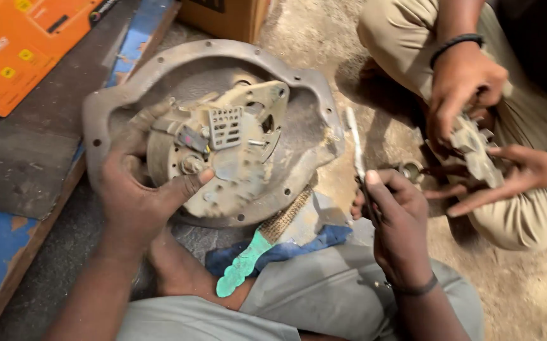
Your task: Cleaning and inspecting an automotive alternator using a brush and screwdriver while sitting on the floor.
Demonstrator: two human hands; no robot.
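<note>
Here: left hand clamped on dirty alternator end-plate, thumb across face, inside round metal housing on floor. Right hand closed round thin metal tool, tip up, nr housing rim. Co-worker's hands w/ small part, right.

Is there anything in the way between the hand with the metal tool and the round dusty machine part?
Nothing visible blocks it. The right hand grips a thin metal tool just right of the round machine part, with only a bare strip of the metal housing between them. The left hand already holds the part's left side.
</note>
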